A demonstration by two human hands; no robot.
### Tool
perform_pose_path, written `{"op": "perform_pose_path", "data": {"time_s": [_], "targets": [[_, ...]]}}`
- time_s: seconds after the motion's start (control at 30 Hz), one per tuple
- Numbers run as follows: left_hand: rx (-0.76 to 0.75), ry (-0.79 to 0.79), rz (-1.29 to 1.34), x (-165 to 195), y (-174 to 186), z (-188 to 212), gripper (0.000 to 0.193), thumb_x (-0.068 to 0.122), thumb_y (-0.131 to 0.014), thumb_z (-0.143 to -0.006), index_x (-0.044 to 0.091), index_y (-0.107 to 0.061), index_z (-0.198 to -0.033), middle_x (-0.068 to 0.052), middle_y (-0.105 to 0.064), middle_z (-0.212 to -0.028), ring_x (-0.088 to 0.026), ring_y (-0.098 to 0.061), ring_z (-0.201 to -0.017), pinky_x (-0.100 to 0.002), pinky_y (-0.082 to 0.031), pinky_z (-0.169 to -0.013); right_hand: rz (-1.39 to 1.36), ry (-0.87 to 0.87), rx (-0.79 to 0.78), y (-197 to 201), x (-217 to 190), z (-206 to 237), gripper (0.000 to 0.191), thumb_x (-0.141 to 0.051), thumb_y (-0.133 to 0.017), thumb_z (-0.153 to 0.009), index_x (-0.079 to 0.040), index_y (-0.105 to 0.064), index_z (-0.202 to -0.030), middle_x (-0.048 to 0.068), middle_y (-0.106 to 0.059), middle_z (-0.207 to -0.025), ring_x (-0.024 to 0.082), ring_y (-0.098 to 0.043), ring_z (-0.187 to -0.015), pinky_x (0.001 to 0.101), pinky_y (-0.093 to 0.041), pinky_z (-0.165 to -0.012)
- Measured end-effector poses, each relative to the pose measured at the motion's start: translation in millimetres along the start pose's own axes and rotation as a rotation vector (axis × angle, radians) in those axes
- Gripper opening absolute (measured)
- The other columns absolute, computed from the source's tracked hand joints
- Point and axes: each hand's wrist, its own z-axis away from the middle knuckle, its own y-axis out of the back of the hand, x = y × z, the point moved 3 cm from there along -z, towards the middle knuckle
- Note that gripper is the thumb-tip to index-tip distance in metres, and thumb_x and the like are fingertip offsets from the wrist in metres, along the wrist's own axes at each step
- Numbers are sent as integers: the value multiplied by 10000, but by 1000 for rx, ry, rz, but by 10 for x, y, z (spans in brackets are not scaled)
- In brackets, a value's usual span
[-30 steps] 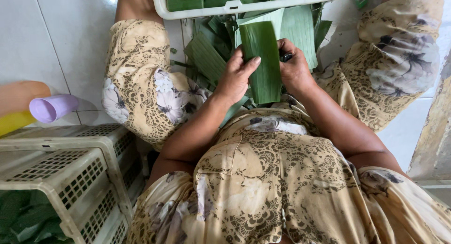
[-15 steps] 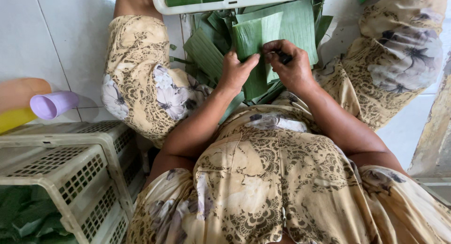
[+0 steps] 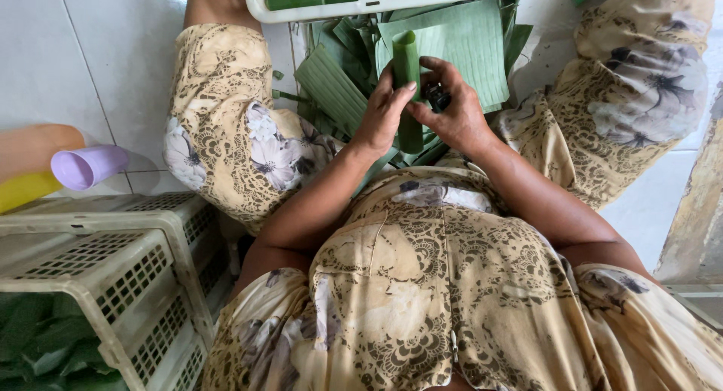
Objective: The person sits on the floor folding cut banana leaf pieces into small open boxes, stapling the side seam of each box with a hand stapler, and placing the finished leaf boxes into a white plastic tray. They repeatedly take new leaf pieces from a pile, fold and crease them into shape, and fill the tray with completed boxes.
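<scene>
A green banana leaf rolled into a narrow tube (image 3: 407, 67) stands upright between my hands, over my lap. My left hand (image 3: 382, 114) presses its left side with the fingers wrapped round it. My right hand (image 3: 450, 108) grips the tube's right side and also holds a small dark object (image 3: 438, 98) against the palm. Beneath the hands lies a pile of flat banana leaf sheets (image 3: 459, 41) on the floor between my knees.
A white plastic crate (image 3: 361, 3) with green leaf parcels sits at the top. Stacked beige baskets (image 3: 113, 263) with leaves stand at lower left. A lilac cup (image 3: 89, 166) and orange and yellow items lie at the left on white tiles.
The leaf strip that lay flat under both hands has been rolled up into a tight upright tube. My hands have drawn closer together around it.
</scene>
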Motion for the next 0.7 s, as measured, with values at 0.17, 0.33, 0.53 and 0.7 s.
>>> {"op": "perform_pose_path", "data": {"time_s": [0.17, 0.33, 0.53, 0.7], "targets": [[113, 76, -372, 52, 166, -11, 386, 118, -666, -1071, -50, -641, -1418, -73, -564, -986, -158, -499, -886, -332, -463, -803, -66, -258, 56, 40, 157, 41, 370, -88, -684, -980, -3, -589, -1327, 133, -700, -1123, 177, -656, -943, 314, -549, -835], [41, 50, -102, 140, 157, -43, 378, 62, -727, -959, -47, -572, -1286, -55, -692, -1131, -124, -653, -1017, -298, -558, -933, 279, 31, 103, 81, 155, 131, 317, -101, -719, -999, 30, -662, -1283, 152, -686, -1178, 188, -668, -1022, 333, -543, -900], [-48, 144, -87, 295, 2, 98, 426, 57, -753, -904, -15, -550, -1271, -63, -640, -1137, -141, -628, -1013, -312, -566, -911, -284, -274, 16, 135, 191, 156, 317, -246, -755, -1001, -55, -640, -1228, -27, -697, -962, 80, -615, -860, 250, -516, -749], [-65, 124, -168, 318, -70, 99, 320, 74, -720, -918, 14, -602, -1209, -22, -648, -1058, -108, -630, -947, -291, -571, -846, -496, -284, -35, 128, 131, 21, 189, -198, -773, -969, -121, -605, -1005, -42, -628, -822, 46, -544, -686, 229, -431, -564]]}}
